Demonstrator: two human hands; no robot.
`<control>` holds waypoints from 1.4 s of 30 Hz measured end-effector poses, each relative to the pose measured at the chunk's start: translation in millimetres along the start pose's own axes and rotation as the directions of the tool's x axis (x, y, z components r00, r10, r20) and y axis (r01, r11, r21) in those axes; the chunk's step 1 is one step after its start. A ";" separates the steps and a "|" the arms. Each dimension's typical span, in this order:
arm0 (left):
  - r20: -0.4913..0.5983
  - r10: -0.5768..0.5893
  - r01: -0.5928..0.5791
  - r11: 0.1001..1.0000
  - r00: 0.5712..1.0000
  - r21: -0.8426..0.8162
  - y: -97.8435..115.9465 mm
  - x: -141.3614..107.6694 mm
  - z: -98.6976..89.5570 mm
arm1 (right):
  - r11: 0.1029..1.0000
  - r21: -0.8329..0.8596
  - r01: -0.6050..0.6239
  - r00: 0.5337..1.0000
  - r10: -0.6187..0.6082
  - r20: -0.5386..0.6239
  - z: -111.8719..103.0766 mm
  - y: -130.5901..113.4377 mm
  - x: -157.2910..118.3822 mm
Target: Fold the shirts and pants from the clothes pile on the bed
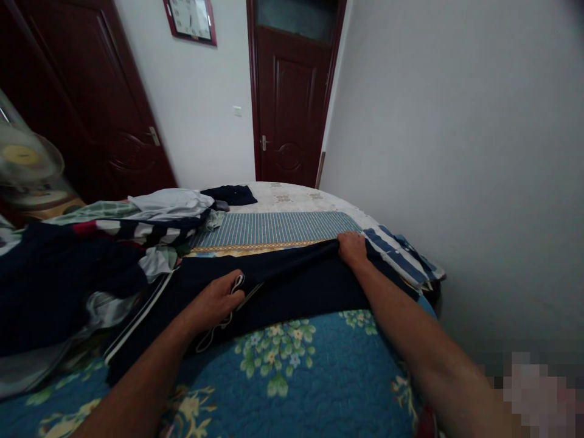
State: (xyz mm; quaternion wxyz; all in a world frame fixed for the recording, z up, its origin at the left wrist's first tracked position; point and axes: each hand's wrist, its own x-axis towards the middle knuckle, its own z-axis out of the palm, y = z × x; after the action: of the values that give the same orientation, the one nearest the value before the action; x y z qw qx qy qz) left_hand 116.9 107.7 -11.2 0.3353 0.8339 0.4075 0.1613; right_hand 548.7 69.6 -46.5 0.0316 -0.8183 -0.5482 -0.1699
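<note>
Dark navy pants (310, 283) with a white side stripe and a white drawstring lie stretched sideways across the bed. My left hand (222, 299) is closed on the fabric around the middle, with a loop of the drawstring (212, 337) showing at its fingers and hanging below. Further right, my right hand (352, 248) grips the upper edge of the pants. Between both hands the upper edge runs taut in a fold. The fingertips of each hand are partly hidden by the cloth.
A heap of clothes (59, 274) covers the bed's left side. At the right edge, by the wall, lies a blue-and-white striped folded garment (401, 255). Beneath is a floral blue quilt (328, 359); a striped mat (278, 228) lies behind. A fan (27, 158) stands far left.
</note>
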 end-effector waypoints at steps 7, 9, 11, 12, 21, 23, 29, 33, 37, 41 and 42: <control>0.034 0.038 -0.039 0.999 0.999 0.014 -0.7 0.7 2.5 | 0.989 -0.116 -0.095 0.993 0.102 0.052 -8.1 68.4 1.7; 0.033 0.056 -0.057 0.998 0.998 0.008 -0.6 0.1 2.1 | 0.987 -0.126 -0.104 0.992 0.111 0.056 -14.9 83.9 0.4; 0.037 0.060 -0.060 0.998 0.998 -0.019 -0.1 -1.2 -0.2 | 0.987 -0.124 -0.104 0.992 0.111 0.052 -20.6 96.0 -3.8; 0.044 0.063 -0.061 0.997 0.997 -0.038 0.0 -2.0 -2.1 | 0.987 -0.122 -0.103 0.993 0.110 0.053 -22.5 100.6 -7.1; 0.128 0.076 -0.066 0.995 0.989 -0.080 -6.1 -7.3 -32.3 | 0.996 -0.072 -0.056 0.992 0.063 0.108 -24.8 103.8 -48.1; 0.166 0.070 -0.059 0.996 0.984 -0.069 -7.1 -7.6 -36.0 | 0.996 -0.084 -0.007 0.992 0.017 0.124 -25.7 100.2 -55.6; 0.318 0.049 -0.036 0.998 0.947 -0.045 -7.3 -8.8 -33.4 | 0.990 -0.131 0.047 0.986 -0.025 0.163 -26.8 94.5 -70.9; 0.343 0.006 -0.002 1.000 0.939 -0.012 -7.0 -9.6 -29.6 | 0.988 -0.156 0.015 0.984 0.013 0.180 -27.0 93.4 -76.7; 0.374 0.004 -0.014 1.000 0.927 0.024 -7.4 -9.6 -28.4 | 0.986 -0.157 -0.049 0.968 0.086 0.237 -28.9 89.6 -81.8; 0.356 0.041 -0.056 0.998 0.934 0.031 -10.5 -8.2 -29.2 | 0.985 -0.155 -0.073 0.980 0.099 0.170 -31.1 83.7 -87.0; 0.354 0.048 -0.063 0.997 0.934 0.032 -11.7 -7.8 -29.5 | 0.984 -0.157 -0.079 0.984 0.102 0.144 -31.1 82.7 -88.6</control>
State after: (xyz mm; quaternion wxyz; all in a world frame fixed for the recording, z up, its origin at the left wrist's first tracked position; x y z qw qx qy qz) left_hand 89.3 119.3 2.0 0.3805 0.8675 0.3203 0.0097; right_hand 586.0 -49.1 -33.9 -0.0642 -0.8529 -0.4968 -0.1468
